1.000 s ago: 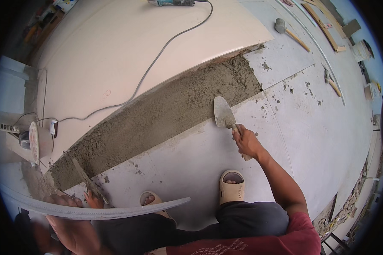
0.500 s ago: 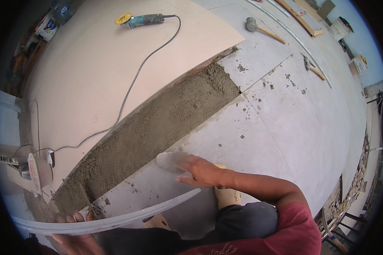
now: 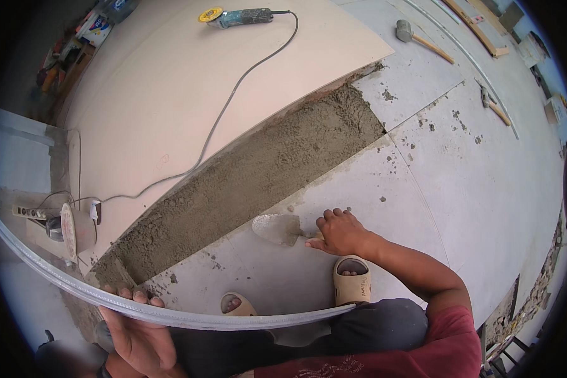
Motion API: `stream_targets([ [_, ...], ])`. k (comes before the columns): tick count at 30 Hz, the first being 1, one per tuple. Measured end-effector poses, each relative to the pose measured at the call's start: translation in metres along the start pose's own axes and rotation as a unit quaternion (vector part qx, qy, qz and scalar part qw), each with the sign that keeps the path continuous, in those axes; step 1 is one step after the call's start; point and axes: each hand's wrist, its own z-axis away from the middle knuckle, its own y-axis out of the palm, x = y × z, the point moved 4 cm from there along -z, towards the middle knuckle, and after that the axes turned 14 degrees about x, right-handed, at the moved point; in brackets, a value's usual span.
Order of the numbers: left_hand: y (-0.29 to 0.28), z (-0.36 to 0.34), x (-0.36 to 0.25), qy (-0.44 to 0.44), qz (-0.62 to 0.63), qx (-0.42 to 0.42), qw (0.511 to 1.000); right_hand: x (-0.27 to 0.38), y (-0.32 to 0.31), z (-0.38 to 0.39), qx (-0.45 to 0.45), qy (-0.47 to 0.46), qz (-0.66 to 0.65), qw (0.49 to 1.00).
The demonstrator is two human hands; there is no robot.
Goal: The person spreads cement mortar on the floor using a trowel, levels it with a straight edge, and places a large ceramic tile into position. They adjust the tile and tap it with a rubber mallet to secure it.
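My left hand (image 3: pixel 143 337), at the lower left, is closed round a long grey metal bar (image 3: pixel 227 320). The bar stretches from the left rim of the picture to my right knee and looks bowed. My right hand (image 3: pixel 341 232) grips the handle of a trowel (image 3: pixel 277 229), whose smeared blade is over the grey floor tile (image 3: pixel 384 189). Just beyond the blade runs a strip of wet grey mortar (image 3: pixel 252 173), between that tile and a pale sheet (image 3: pixel 164 101). A narrow upright piece (image 3: pixel 125 269) sits in the mortar's near left end.
On the pale sheet lies an angle grinder (image 3: pixel 242 17) with its cord trailing left. A mallet (image 3: pixel 404 30) and a hammer (image 3: pixel 494 106) rest on the tiles at right. Mortar crumbs dot the tiles. A bucket (image 3: pixel 75 233) stands beside a power strip (image 3: pixel 28 213). My sandals (image 3: pixel 353 286) are close by.
The bar has swung: its left end is farther up, its right end now by my right knee. My right hand shifted slightly right and away; the trowel, blurred before, is sharp. The view has shifted.
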Motion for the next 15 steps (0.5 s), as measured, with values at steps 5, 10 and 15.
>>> stream_targets([
  [5,0.003,0.001,-0.004,-0.002,0.006,-0.037,0.999,-0.013,0.084,-0.022,-0.007,-0.074,-0.051,0.996],
  [10,-0.006,0.000,-0.004,0.001,-0.025,0.004,1.000,-0.041,0.037,-0.011,-0.095,0.007,-0.137,0.986],
  [15,-0.014,0.014,-0.013,-0.010,-0.285,-0.185,0.941,-0.114,-0.070,0.004,-0.209,0.198,-0.006,0.958],
])
